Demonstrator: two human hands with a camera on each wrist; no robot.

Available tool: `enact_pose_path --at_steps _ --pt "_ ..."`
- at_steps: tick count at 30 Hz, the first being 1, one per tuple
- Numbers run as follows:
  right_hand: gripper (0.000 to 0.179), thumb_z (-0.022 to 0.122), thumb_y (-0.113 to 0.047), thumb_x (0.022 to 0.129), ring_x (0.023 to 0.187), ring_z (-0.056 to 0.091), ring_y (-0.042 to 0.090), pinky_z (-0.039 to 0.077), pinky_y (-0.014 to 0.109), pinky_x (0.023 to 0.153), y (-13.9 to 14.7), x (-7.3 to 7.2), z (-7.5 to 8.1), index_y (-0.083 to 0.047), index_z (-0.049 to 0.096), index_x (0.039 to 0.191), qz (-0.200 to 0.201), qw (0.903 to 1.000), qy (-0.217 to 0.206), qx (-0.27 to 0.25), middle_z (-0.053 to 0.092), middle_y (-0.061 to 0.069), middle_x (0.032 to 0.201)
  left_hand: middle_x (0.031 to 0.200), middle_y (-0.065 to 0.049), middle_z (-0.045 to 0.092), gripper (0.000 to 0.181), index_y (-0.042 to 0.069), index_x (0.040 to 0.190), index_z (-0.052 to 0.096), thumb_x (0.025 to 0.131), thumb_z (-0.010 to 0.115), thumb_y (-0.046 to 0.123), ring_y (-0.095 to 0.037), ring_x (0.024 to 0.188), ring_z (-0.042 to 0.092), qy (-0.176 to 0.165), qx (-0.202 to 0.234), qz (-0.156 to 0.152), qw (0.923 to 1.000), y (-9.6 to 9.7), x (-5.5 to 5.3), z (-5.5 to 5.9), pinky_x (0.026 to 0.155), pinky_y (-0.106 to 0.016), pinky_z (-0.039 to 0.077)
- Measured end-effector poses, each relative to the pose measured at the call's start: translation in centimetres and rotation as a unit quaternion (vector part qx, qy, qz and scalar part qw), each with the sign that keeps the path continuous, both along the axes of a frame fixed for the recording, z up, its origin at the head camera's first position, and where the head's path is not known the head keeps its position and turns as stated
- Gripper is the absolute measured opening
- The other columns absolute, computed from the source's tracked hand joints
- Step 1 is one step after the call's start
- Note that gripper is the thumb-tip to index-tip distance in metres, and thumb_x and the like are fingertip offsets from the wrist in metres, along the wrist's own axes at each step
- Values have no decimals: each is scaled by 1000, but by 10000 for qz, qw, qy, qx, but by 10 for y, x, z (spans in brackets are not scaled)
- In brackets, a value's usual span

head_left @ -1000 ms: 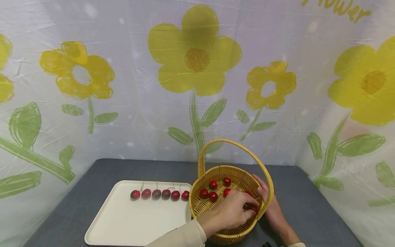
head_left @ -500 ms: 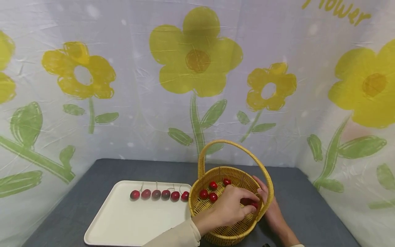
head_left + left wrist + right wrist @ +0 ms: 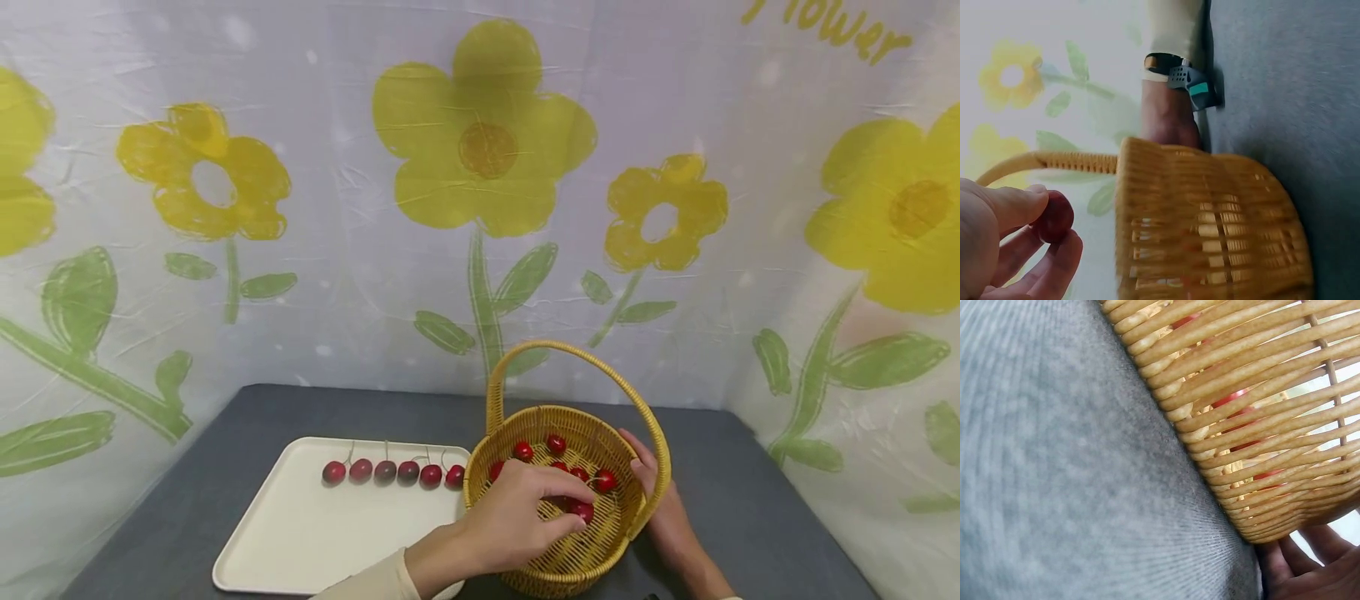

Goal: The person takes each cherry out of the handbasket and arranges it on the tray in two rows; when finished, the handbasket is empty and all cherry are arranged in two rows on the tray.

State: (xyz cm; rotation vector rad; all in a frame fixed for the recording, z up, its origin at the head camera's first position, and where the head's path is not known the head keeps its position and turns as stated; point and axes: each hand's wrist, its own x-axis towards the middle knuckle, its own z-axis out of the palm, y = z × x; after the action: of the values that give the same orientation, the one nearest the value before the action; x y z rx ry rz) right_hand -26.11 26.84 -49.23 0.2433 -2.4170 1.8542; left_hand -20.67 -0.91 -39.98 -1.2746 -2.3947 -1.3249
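My left hand (image 3: pixel 517 512) is over the inside of the wicker basket (image 3: pixel 525 575), pinching a dark red cherry (image 3: pixel 582 511) between thumb and fingers. The left wrist view shows that cherry (image 3: pixel 1055 217) up close, above the basket rim. Several other cherries (image 3: pixel 605 480) lie on the basket floor, some partly hidden behind my left hand. My right hand (image 3: pixel 669 517) rests against the basket's right outer side, fingers extended along the wall. In the right wrist view its fingers (image 3: pixel 1310 550) show beside the woven wall, and red cherries show through the gaps.
Left of the basket lies a cream tray (image 3: pixel 330 542), with a row of several stemmed cherries (image 3: pixel 385 473) along its far side. The basket's tall handle (image 3: pixel 585 354) arches over its opening. A flower-printed cloth (image 3: pixel 352 333) stands behind the dark grey table (image 3: pixel 720 450).
My left hand has drawn back leftward from the basket's right inner side, bringing a cherry with it. More cherries on the right show now. My right hand stays at the basket's side.
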Motion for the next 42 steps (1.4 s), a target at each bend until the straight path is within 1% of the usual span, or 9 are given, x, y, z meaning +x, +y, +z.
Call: enact_pose_path --at_steps 5,10,17,22,26,28,31,36,42 --pt "52 36 -44 121 135 56 -7 50 13 102 -1 1 1 -28 39 170 -47 10000 -18 22 44 13 172 120 7 82 24 16 121 84 98 83 10 -1 113 74 -537 245 130 9982 -37 7 3 101 -22 59" --pt "52 35 -43 121 136 57 -3 52 15 102 0 0 1 -28 38 171 22 10000 -34 -65 46 12 171 121 4 82 26 18 122 84 98 82 8 -7 109 77 -710 394 409 9959 -88 9 2 99 -24 61" --pt "52 36 -43 121 134 58 -5 53 17 100 -1 0 3 -28 39 170 -2 9999 -97 -63 47 13 170 120 -2 83 28 22 121 83 95 86 11 -9 109 79 -734 715 1266 9866 -171 15 -5 94 -29 65" --pt "51 37 -39 121 133 59 -4 54 17 99 -1 0 4 -25 40 170 10 9999 35 -118 47 15 170 119 -6 83 27 17 120 83 94 86 10 -9 107 80 -802 900 1830 9757 -224 21 -19 93 -25 64" --pt "51 36 -37 122 134 57 -6 52 15 101 0 1 2 -23 40 171 37 9999 63 -134 46 14 170 118 -6 83 29 15 121 83 93 86 7 -8 104 80 -761 722 2230 9692 -258 22 -30 91 -22 63" --pt "53 36 -38 121 134 56 -7 51 14 101 0 1 2 -22 38 171 52 9999 28 -124 44 14 171 118 -6 83 29 13 121 83 93 87 8 -7 104 80 -795 617 2400 9655 -272 21 -34 89 -20 63" --pt "54 37 -39 121 134 56 -8 50 14 102 0 1 2 -20 37 172 22 9999 -11 -128 44 14 172 118 -7 83 30 9 122 82 93 86 5 -6 102 80 -1031 591 2512 9606 -287 16 -37 85 -22 64" --pt "53 36 -41 121 134 54 -9 49 13 102 0 1 2 -23 38 171 -11 9999 -47 -100 43 13 173 120 -14 82 31 5 123 82 92 86 3 -7 98 81 -1360 471 2675 9527 -301 0 -40 78 -25 66" --pt "52 36 -42 121 135 56 -8 50 12 102 -1 1 1 -26 39 171 15 10000 6 -83 45 13 172 126 -15 81 32 8 123 83 91 89 10 -7 97 81 -1476 -72 3024 9417 -312 -19 -51 76 -23 65"
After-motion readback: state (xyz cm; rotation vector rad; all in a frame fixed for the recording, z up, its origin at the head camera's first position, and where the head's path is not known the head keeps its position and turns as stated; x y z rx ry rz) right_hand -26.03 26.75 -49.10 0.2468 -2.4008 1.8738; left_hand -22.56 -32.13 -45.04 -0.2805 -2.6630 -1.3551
